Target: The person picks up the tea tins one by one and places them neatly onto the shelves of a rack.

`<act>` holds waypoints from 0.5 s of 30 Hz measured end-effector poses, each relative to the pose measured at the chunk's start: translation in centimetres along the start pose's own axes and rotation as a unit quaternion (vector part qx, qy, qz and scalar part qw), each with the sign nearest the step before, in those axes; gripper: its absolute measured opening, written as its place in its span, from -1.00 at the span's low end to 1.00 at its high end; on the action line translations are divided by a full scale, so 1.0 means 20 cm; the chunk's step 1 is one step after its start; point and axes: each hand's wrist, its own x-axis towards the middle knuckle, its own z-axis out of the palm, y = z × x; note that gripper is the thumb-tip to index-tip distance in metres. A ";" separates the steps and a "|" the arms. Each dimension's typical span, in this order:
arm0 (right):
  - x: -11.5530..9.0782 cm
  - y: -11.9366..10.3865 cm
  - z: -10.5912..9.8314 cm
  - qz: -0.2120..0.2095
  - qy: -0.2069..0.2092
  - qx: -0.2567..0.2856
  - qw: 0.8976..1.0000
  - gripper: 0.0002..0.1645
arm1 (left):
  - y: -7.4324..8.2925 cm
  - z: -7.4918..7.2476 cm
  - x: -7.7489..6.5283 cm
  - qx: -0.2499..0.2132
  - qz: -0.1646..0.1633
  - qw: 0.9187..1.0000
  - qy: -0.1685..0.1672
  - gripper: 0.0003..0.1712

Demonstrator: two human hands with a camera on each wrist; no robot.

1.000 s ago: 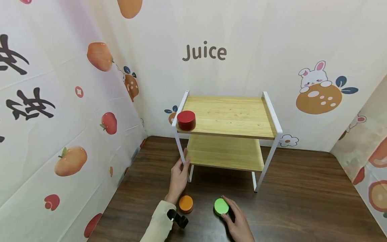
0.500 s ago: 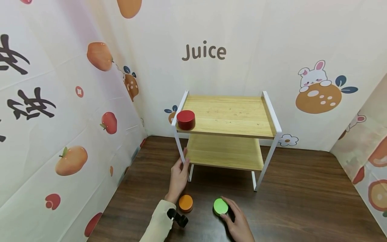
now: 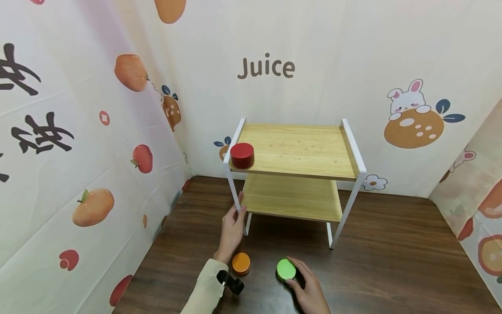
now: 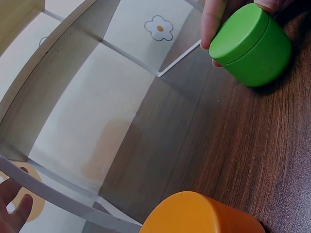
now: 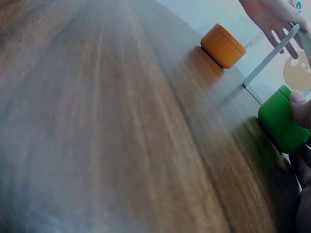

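My left hand (image 3: 231, 229) holds the left front leg of a two-tier rack (image 3: 298, 150), its thumb in front and its fingers behind the white metal. Beside that wrist, an orange round tin (image 3: 241, 264) stands on the table. My right hand (image 3: 309, 288) grips a green round tin (image 3: 286, 269) by its side, between thumb and fingers. A lid seam shows on the green tin (image 4: 250, 46) in the left wrist view, where it rests on the table. On the upper shelf's front left corner sits a red round tin (image 3: 242, 156).
The rack's lower wooden shelf (image 3: 292, 198) lies under the upper one. Dark wood-grain table (image 3: 396, 244) spreads to both sides. Fruit-printed curtains (image 3: 325, 56) hang behind and at both sides. A black strap device (image 3: 231, 282) sits on my left wrist.
My right hand and the green tin have shifted very slightly toward me. The left hand, the rack, and the red and orange tins stay in place.
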 end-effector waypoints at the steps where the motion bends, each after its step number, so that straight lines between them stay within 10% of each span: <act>1: 0.00 0.00 0.00 -0.001 0.001 -0.001 1.000 -0.27 | 0.00 0.00 0.00 0.002 0.000 1.000 0.001 -0.45; 15: -0.01 0.00 0.00 -0.017 0.015 0.003 1.000 -0.31 | 0.00 0.01 0.00 -0.006 0.007 1.000 0.000 -0.44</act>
